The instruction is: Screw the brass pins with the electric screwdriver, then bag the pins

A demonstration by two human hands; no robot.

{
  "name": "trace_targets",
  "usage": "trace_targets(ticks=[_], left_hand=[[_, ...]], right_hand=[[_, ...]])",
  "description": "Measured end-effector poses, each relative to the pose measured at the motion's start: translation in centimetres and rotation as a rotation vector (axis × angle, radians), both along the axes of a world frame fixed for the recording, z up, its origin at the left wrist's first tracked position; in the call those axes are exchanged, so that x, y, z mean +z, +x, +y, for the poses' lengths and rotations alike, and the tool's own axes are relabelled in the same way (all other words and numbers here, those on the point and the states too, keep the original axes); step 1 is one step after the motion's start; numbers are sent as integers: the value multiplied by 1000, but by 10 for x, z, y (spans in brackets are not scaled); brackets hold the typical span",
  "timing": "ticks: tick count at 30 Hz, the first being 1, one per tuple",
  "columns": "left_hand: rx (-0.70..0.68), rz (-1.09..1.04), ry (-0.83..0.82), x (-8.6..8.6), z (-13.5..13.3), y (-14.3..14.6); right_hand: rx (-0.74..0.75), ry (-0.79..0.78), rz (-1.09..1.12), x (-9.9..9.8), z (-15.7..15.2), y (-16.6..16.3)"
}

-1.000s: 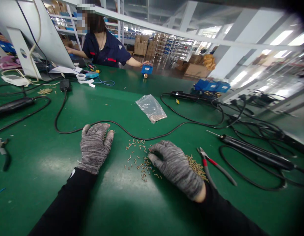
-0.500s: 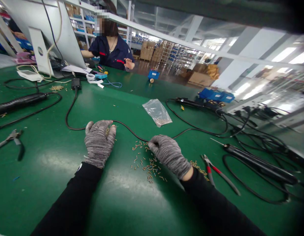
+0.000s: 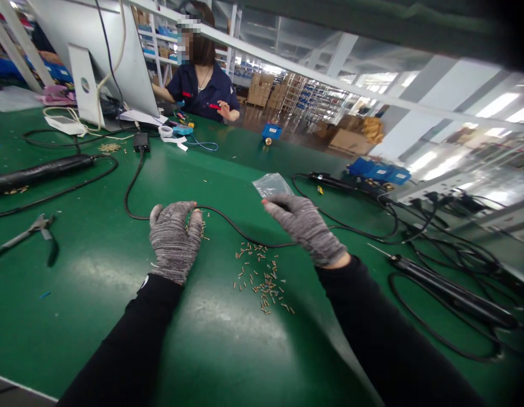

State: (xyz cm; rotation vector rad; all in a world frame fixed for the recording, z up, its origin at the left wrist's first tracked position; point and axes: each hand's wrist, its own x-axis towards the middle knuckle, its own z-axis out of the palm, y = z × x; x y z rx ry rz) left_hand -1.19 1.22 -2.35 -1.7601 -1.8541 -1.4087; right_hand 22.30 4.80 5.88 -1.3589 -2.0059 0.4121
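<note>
My left hand, in a grey knit glove, rests back up on the green table. Its fingers are curled together around small brass pieces that show at the thumb side. My right hand, gloved the same, reaches forward over the black cable. Its closed fingertips are on the near edge of a clear plastic bag, and the hand hides the bag's near part. Several loose brass pieces lie scattered on the table between my forearms.
Pliers and a black power tool lie at the left. A long black screwdriver with looped cables lies at the right, blue boxes behind it. Across the table a co-worker sits beside a monitor.
My right hand left the scattered brass pieces and moved forward to the plastic bag. My left hand stayed in place. The co-worker drew a hand back from the blue part.
</note>
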Motion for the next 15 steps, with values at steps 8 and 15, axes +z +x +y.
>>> trace_targets(ticks=[8,15], left_hand=[[-248,282,-248,-20,4,15],[-260,266,-257,-23,3,18]], right_hand=[[-43,-107,-80,-50,-92,97],[143,-52,-286,-64,-102,77]])
